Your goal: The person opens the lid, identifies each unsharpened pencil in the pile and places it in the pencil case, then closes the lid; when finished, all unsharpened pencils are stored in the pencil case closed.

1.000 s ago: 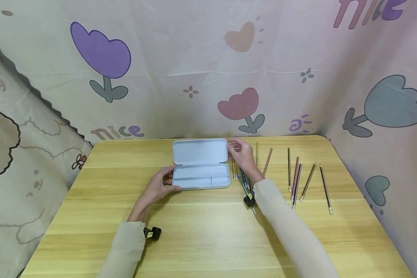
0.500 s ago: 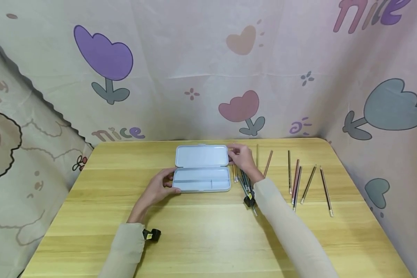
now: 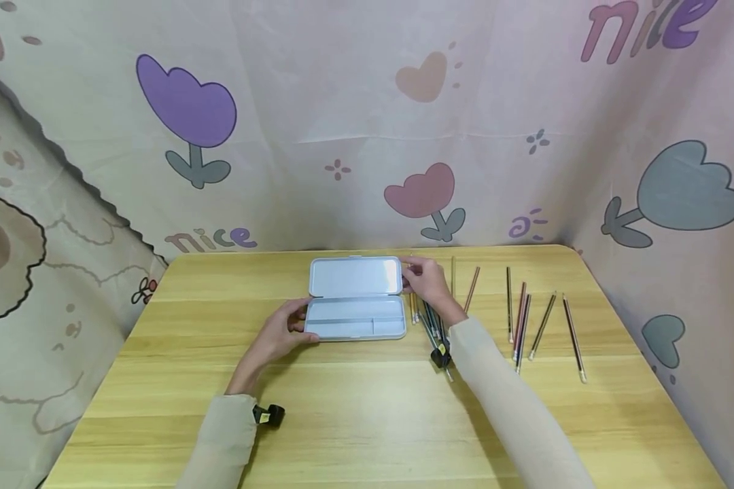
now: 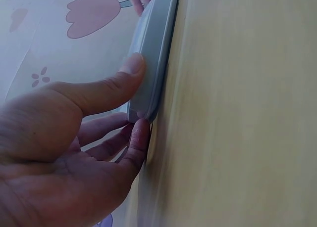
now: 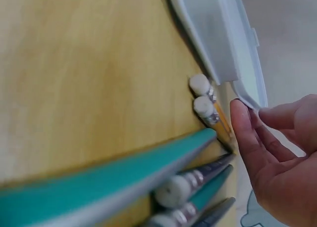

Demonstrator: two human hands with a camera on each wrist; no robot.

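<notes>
Pale-blue case (image 3: pixel 342 311) is already open mid-frame, left hand (image 3: pixel 281 331) gripping it, right hand (image 3: pixel 428 280) pinching its lid (image 3: pixel 355 277), but pencils (image 3: pixel 520 319) still loose outside, centre-right.

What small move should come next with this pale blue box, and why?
Probably the right hand should release the pale blue, rectangular lid and reach for the slim, white-ended pencils: the lid is open, the left hand grips the pale blue, compartmented base, and no pencils show inside.
</notes>
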